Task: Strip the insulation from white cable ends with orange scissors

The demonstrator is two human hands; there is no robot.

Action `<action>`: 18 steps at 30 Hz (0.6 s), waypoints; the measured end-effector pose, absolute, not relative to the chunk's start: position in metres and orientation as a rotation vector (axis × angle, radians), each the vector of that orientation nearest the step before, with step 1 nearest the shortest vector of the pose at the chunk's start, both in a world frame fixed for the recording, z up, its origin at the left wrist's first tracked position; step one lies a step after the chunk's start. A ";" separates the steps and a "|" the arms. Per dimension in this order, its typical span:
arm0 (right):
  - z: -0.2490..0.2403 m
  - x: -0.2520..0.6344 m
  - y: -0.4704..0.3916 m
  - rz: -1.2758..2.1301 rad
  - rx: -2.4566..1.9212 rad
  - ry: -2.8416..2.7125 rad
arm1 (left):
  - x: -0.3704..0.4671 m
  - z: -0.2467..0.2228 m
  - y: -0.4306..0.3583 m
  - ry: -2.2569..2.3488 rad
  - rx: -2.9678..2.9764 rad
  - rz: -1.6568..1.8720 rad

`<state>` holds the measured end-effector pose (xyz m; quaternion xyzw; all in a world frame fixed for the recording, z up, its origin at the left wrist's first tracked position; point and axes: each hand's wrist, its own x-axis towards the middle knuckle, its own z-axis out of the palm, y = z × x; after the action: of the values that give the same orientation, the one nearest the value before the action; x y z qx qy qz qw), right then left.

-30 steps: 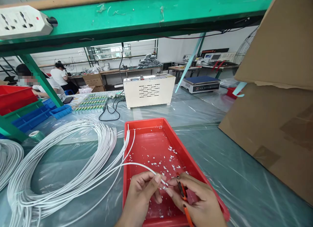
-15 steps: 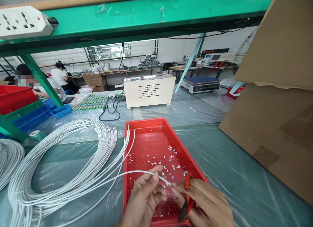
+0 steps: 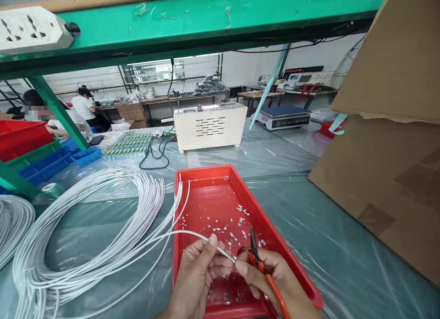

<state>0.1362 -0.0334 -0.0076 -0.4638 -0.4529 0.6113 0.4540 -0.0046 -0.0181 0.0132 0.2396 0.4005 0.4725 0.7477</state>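
Over the red tray [image 3: 237, 174], my left hand [image 3: 201, 268] pinches a white cable [image 3: 192, 233] a short way behind its end. The cable's tip meets the thumb and fingers of my right hand [image 3: 271, 275]. That same hand also holds orange-handled cutters [image 3: 256, 257], their dark jaws pointing up and away from me. Small whitish scraps [image 3: 242, 211] lie scattered across the tray's floor. From my left hand the cable runs back to a large coil of white cables [image 3: 30, 250] at the left, and several loose ends rest on the tray's left rim.
Behind the tray stands a cream metal box [image 3: 210, 129] with a black cord. A cardboard box [image 3: 388, 186] leans in on the right. A green beam [image 3: 220, 23] crosses overhead. Stacked bins [image 3: 34, 149] are at the left; a blue-topped scale [image 3: 283, 117] sits further back. Two people work beyond.
The cutters have swung in my right hand, from jaws pointing down to jaws pointing up. My right hand has turned and shifted slightly left; my left hand still pinches the cable.
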 end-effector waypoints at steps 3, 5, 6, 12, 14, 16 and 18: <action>-0.007 0.136 -0.033 1.541 -1.134 -0.990 | -0.005 0.014 -0.020 0.852 0.506 1.035; -0.006 0.136 -0.033 1.555 -1.120 -0.985 | -0.005 0.014 -0.020 0.838 0.560 1.021; -0.006 0.136 -0.034 1.557 -1.118 -1.008 | -0.005 0.014 -0.020 0.835 0.604 1.013; -0.008 0.138 -0.034 1.540 -1.174 -1.140 | -0.010 0.016 -0.016 0.854 0.786 1.000; -0.006 0.140 -0.034 1.517 -1.184 -1.188 | -0.011 0.019 -0.015 0.853 0.795 1.007; -0.004 0.141 -0.034 1.513 -1.188 -1.244 | -0.012 0.022 -0.014 0.862 0.795 1.012; -0.002 0.142 -0.036 1.539 -1.167 -1.290 | -0.014 0.024 -0.013 0.870 0.808 1.009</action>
<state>0.1418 -0.0363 -0.0020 -0.4609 -0.5095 0.6077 0.3983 -0.0135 -0.0129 0.0245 0.3645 0.3922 0.4552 0.7114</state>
